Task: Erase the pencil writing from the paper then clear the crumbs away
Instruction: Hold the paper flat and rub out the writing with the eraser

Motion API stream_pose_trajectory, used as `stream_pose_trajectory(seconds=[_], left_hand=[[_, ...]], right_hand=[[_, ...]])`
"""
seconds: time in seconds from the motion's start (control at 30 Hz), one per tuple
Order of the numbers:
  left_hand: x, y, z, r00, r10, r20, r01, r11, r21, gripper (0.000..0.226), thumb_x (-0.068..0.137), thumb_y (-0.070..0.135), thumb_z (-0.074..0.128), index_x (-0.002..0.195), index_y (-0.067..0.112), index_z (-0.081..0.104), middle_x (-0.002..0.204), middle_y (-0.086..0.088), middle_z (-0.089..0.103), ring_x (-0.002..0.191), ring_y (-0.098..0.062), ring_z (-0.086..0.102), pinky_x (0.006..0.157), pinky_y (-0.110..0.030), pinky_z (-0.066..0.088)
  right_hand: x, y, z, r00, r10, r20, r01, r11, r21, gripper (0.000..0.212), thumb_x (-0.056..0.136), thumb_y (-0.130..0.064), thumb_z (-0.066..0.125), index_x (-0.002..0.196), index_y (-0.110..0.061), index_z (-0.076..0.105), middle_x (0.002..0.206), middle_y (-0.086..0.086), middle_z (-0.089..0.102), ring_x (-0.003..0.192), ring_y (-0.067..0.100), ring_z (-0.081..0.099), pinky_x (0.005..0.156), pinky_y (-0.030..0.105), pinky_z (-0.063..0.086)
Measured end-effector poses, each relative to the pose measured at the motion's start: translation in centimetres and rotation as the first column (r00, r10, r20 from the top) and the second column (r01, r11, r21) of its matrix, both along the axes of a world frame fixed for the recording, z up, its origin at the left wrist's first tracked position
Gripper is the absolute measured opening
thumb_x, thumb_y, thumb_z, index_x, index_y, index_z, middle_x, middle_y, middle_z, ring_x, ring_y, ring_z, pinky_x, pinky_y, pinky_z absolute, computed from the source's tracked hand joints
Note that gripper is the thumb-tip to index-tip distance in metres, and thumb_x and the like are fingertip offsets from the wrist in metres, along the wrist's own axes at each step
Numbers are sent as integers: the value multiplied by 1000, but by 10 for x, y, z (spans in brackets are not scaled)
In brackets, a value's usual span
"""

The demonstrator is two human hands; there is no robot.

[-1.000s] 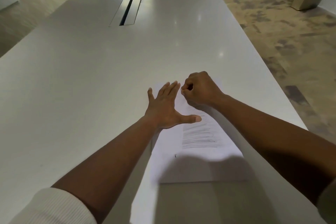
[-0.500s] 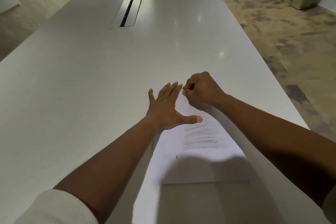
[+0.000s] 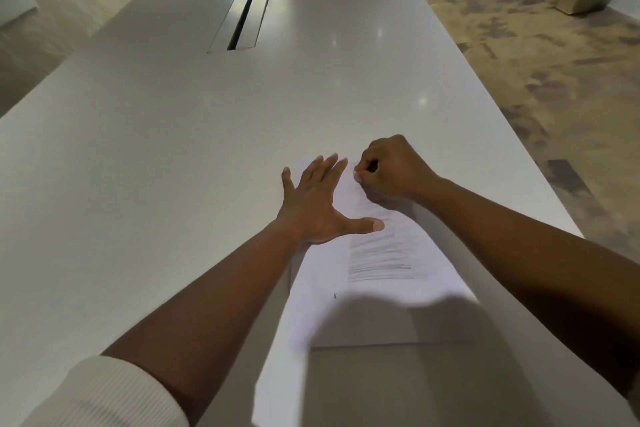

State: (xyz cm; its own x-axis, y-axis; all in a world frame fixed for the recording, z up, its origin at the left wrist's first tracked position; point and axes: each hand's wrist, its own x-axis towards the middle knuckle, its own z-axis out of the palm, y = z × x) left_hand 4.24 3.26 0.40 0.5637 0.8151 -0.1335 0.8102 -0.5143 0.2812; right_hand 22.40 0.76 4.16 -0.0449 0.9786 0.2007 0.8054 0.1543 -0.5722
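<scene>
Paper [image 3: 381, 305], a white flat sheet with grey pencil writing [image 3: 379, 256] across its middle, lay on the near right part of the long white table [image 3: 173, 149], close to the table's right edge. The left hand [image 3: 317, 199] pressed flat on the sheet's left side, fingers straight and spread apart. Just past it, the right hand [image 3: 389, 172] was curled tight with its fingertips pinched together at the far end of the writing. It likely held an eraser, but none could be seen.

The thin sheet could crumple or tear if the rubbing got too hard, or slide if the flat hand let go.

Compared with a second ago, both hands had hardly moved, and most grey lines were still there.

Farther off was a dark slot [image 3: 242, 15] in the table.
</scene>
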Motion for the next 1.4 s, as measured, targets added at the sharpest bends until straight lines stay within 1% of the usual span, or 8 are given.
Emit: stream_pose_trajectory(seconds=[0.1, 0.23, 0.4, 0.53, 0.77, 1.0, 1.2, 1.4], left_hand=[[1, 1, -2, 1000, -2, -14, 2, 1000, 0, 145, 45, 112, 32, 164, 35, 0, 172, 16, -5, 156, -5, -14, 120, -63, -15], [0, 7, -3, 997, -23, -70, 25, 1000, 19, 129, 65, 93, 55, 164, 34, -3, 172, 13, -8, 157, -8, -14, 120, -65, -11], [1, 2, -3, 1000, 0, -11, 0, 1000, 10, 147, 44, 113, 31, 164, 34, 0, 172, 16, -4, 156, -5, -13, 120, -64, -14], [1, 1, -2, 1000, 14, -9, -14, 1000, 7, 151, 43, 114, 28, 164, 29, -3, 172, 16, -4, 156, -4, -14, 120, -63, -14], [2, 2, -1, 1000, 7, -24, -7, 1000, -1, 155, 40, 115, 27, 165, 28, -4, 172, 14, -4, 156, -5, -14, 120, -64, -13], [1, 1, 0, 1000, 13, -7, -13, 1000, -23, 153, 41, 113, 32, 165, 29, -3, 172, 15, -4, 156, -5, -14, 120, -64, -14], [2, 2, -1, 1000, 4, -23, -4, 1000, -1, 154, 40, 114, 27, 165, 28, -3, 172, 15, -4, 156, -6, -14, 120, -64, -14], [1, 1, 0, 1000, 7, -13, -7, 1000, -13, 153, 42, 113, 31, 165, 29, -3, 172, 15, -4, 156, -6, -14, 120, -64, -14]], right_hand=[[-8, -9, -1, 998, 62, -7, -62, 998, 2, 10, 80, -8, 69, 73, -4, 76, 74, 8, 68, 68, 18, 61, 66, 28, 48], [-23, -26, -4, 968, 251, -10, -251, 965, -69, 9, 77, -8, 70, 69, -7, 75, 66, -1, 67, 62, 8, 58, 61, 14, 43], [-8, -8, -3, 999, 37, -19, -38, 999, -37, 11, 80, -11, 68, 72, -6, 74, 75, 4, 70, 70, 16, 65, 68, 31, 54], [7, 11, -2, 990, -137, 42, 135, 990, 36, 14, 82, -7, 63, 79, -4, 77, 81, 9, 71, 75, 22, 64, 71, 32, 53], [-11, -2, -10, 996, 85, -11, -84, 996, 22, 7, 80, -7, 71, 77, -5, 77, 76, 9, 69, 72, 21, 64, 68, 29, 51], [8, 19, -6, 986, -158, 47, 154, 985, 73, 15, 82, -7, 63, 72, -5, 74, 71, 2, 61, 66, 17, 56, 62, 23, 40], [-7, 3, -9, 991, 125, 52, -127, 991, 36, 11, 81, -9, 68, 75, -3, 76, 75, 9, 68, 70, 20, 63, 66, 30, 50], [2, 18, -7, 996, -94, 12, 93, 994, 66, 12, 83, -9, 66, 76, -5, 76, 79, 6, 70, 70, 18, 63, 67, 26, 50]])
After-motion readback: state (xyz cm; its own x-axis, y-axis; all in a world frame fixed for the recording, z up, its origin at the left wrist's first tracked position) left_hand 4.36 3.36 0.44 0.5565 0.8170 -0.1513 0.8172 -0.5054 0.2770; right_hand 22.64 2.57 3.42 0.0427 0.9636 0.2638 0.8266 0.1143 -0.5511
